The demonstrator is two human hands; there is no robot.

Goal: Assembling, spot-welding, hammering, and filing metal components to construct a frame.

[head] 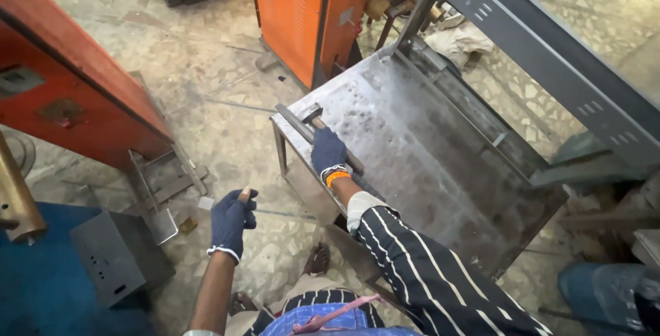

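My right hand (328, 152), in a dark blue glove with an orange wristband, rests on the near left edge of a grey metal worktable (412, 164) and grips the wooden handle of a hammer (313, 114). The hammer's steel head lies on the tabletop by the corner. My left hand (232, 221), also in a dark blue glove, hangs over the floor to the left of the table, fingers curled, with one bare fingertip showing through the glove. Whether it holds anything small I cannot tell.
A long grey perforated metal channel (550, 54) slants across the table's far right side. An orange machine cabinet (302, 13) stands behind the table, a red machine frame (75, 95) at left. A grey metal box (117, 257) sits on a blue base at lower left. Scrap lies on the stone floor.
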